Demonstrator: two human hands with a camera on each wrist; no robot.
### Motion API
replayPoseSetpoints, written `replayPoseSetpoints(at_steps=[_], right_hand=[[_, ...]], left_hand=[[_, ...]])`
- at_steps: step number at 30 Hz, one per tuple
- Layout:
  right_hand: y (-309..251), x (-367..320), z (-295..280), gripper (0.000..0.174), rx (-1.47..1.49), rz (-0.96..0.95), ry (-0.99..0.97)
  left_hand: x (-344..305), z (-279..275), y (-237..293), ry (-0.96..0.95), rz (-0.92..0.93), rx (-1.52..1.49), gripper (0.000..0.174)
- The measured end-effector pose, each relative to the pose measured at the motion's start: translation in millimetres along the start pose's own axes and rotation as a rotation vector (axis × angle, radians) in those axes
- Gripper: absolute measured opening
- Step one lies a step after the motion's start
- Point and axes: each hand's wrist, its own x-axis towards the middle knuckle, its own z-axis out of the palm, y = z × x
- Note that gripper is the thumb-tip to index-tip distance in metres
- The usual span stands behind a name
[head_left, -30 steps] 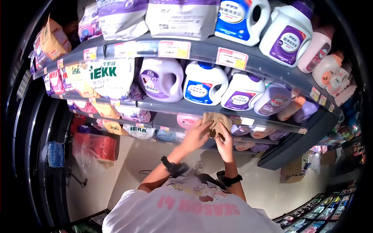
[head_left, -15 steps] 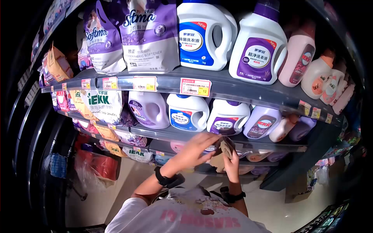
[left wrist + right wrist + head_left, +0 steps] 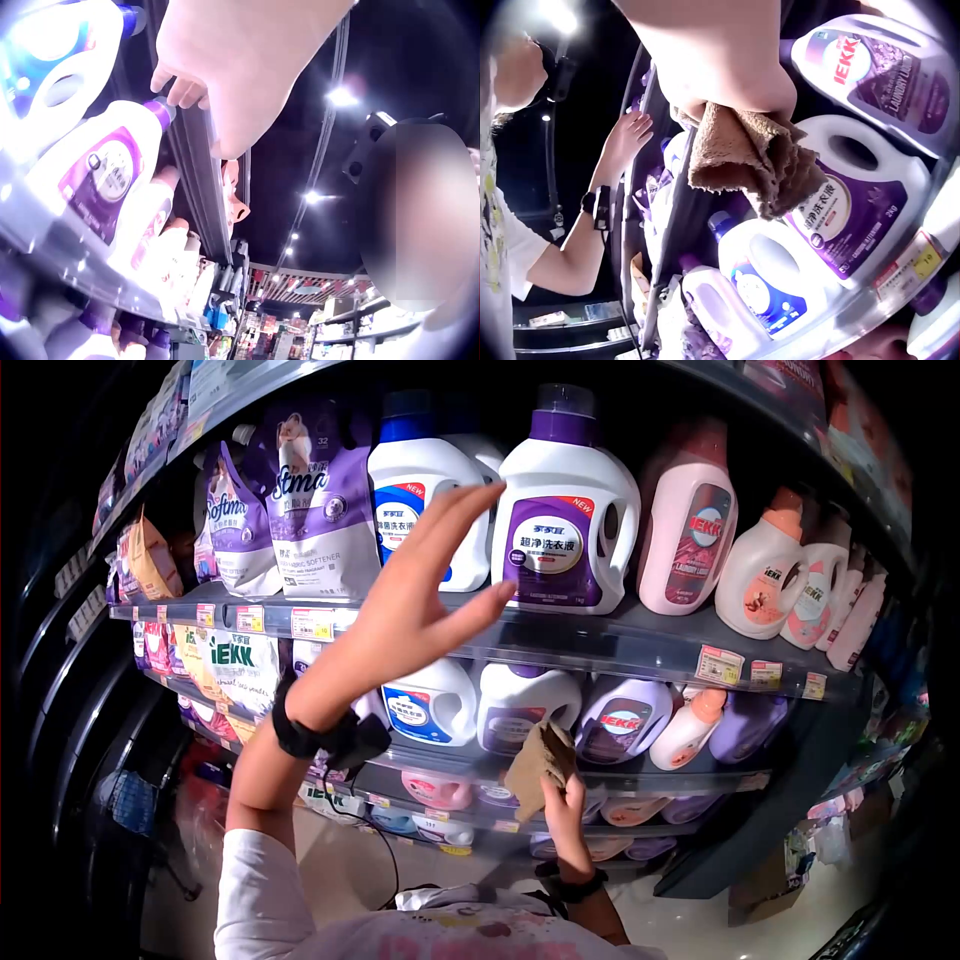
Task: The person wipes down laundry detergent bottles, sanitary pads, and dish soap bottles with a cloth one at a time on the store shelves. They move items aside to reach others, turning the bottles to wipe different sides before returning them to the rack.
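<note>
This is a shop with grey shelves, a pale floor (image 3: 690, 915) and small bright lights (image 3: 343, 96) up high in the dark. On the upper shelf (image 3: 600, 650), a white bottle with a purple label (image 3: 555, 550) stands up straight. A white bottle with a blue label (image 3: 440, 455) is beside it on the left, and a pink bottle (image 3: 690, 530) is on the right.

The right hand (image 3: 565, 812) grips a brown cloth (image 3: 535, 768) low down, in front of the bottles on the shelf below. The cloth is bunched up, and its folds poke out past the hand. The left hand (image 3: 400, 615) is open and has nothing in it. Its fingers and thumb are spread, up by the purple-label bottle. I cannot tell if they touch it.

The cloth looks fluffy. It should be light, soft and floppy, and squeezing should not hurt it. The best hold is a bunch in the middle, with a flat bit left out. A pinch at one corner would let it droop. I cannot tell if it is wet.

The purple-label bottle looks heavier, and its plastic may be smooth and a bit slippery. The best place to hold it is the big side handle (image 3: 630, 525), not the cap (image 3: 563, 426).
</note>
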Motion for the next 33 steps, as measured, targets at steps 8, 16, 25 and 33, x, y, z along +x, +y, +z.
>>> replayPoseSetpoints(at_steps=[8, 16, 25, 33], right_hand=[[-80.0, 65.0, -22.8, 0.055, -0.320, -0.555, 0.044], [-197.1, 139.3, -55.8, 0.063, -0.879, -0.900, 0.014], [-255.5, 222.3, -13.2, 0.063, -0.437, -1.007, -0.284], [-261.2, 234.9, 5.9, 0.045, 0.216, -0.390, -0.508]], left_hand=[[124.9, 26.2, -59.6, -0.017, -0.458, 0.035, 0.092], [109.9, 53.4, -68.9, 0.111, -0.412, -0.276, 0.067], [78.2, 36.1, -37.7, 0.179, -0.171, -0.239, 0.065], [68.2, 29.5, -12.2, 0.123, -0.029, -0.259, 0.063]])
